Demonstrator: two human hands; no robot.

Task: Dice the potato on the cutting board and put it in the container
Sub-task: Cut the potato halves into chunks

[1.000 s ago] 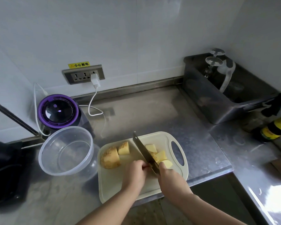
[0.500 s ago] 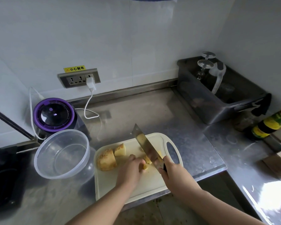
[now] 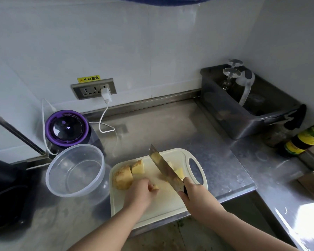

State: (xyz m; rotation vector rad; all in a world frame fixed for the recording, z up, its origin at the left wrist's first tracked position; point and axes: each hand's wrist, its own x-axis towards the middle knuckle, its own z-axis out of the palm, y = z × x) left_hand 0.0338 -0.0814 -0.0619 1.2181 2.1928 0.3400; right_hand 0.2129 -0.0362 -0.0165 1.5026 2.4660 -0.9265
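A cream cutting board (image 3: 163, 205) lies on the steel counter. On its left part sit a large potato chunk (image 3: 122, 177) and a smaller piece (image 3: 138, 167). More cut pieces (image 3: 179, 173) lie to the right of the blade. My right hand (image 3: 196, 196) grips the handle of a cleaver (image 3: 162, 164), whose blade slants up and away over the board. My left hand (image 3: 140, 193) curls its fingers round a small potato piece (image 3: 154, 187) just left of the blade. A clear round container (image 3: 75, 170) stands to the left of the board, with nothing in it.
A purple-rimmed appliance (image 3: 67, 128) stands behind the container, its white cable (image 3: 103, 116) plugged into the wall socket. A dark tub (image 3: 243, 109) with glasses sits at the back right. Sauce bottles (image 3: 303, 140) stand at the right. The counter's front edge runs under the board.
My left hand has drawn a small potato piece leftward, away from the blade. The cleaver has lifted slightly and stays to the right of that hand.
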